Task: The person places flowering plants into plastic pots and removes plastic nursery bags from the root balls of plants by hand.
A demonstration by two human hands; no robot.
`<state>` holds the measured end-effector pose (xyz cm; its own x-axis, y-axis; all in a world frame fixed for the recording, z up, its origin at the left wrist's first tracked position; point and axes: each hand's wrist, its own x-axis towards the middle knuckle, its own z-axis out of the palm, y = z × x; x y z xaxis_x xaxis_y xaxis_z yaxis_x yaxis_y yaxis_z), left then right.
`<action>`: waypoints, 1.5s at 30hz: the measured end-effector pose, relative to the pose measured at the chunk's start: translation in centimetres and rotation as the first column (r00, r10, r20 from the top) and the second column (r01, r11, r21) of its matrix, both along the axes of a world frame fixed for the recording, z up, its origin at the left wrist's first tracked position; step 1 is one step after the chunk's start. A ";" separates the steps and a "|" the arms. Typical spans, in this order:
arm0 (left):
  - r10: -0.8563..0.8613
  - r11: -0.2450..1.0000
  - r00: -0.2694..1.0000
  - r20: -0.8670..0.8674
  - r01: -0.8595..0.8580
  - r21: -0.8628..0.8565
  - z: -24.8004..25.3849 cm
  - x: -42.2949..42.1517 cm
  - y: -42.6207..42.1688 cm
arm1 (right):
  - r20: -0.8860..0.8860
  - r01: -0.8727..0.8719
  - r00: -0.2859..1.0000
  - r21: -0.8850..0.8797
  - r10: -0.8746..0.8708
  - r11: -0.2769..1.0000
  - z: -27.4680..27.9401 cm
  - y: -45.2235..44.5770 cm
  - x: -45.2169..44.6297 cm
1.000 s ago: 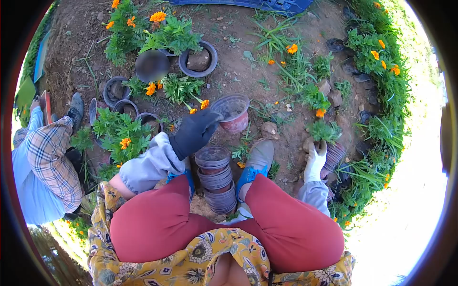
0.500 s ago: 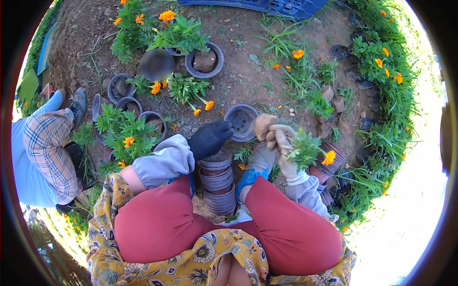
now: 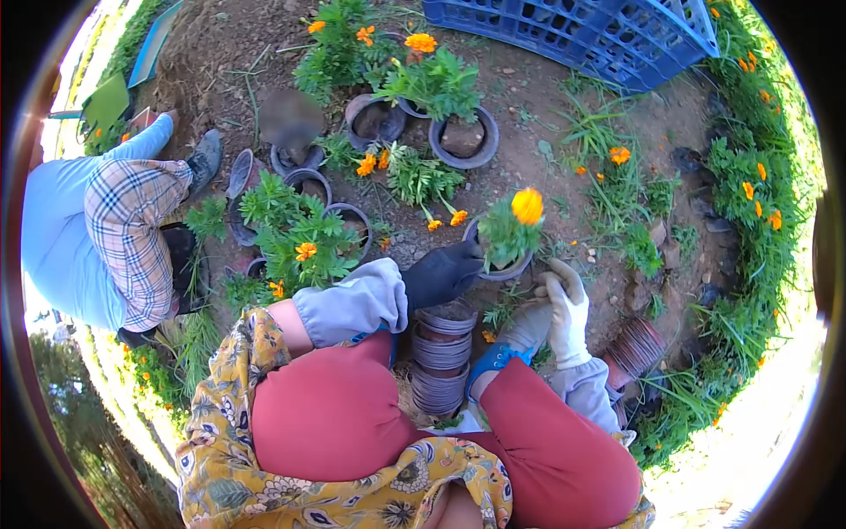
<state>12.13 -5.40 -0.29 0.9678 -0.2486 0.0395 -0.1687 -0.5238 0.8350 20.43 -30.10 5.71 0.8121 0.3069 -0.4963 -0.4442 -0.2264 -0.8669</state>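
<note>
A marigold plant (image 3: 513, 231) with one orange bloom stands in a round plastic pot (image 3: 508, 273) on the soil before me. My left hand (image 3: 448, 275), in a black glove, has its fingers closed at the pot's left rim; the fingertips are partly hidden. At the pot's right side is my right hand (image 3: 566, 304) in a pale glove, holding nothing, with its fingers apart. Between my feet, just below the left hand, rises a tall stack of nested pots (image 3: 441, 361).
A blue plastic crate (image 3: 573, 40) lies at the top. Potted marigolds (image 3: 295, 225) and other pots (image 3: 463, 145) stand to the left and ahead. More stacked pots (image 3: 636, 348) lie at right, beside a marigold row (image 3: 749, 229). Another person (image 3: 132, 220) sits at left.
The marigold plant with its soil ball, earlier in my right hand, now sits in the pot. My right hand has let go and opened. The view has shifted, showing more of the crate.
</note>
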 end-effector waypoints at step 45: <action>-0.394 0.878 0.563 -0.726 0.465 -0.115 1.7 0.1 -2.0 | 0.740 0.477 0.671 -0.479 0.046 0.737 -9.7 -15.2 13.3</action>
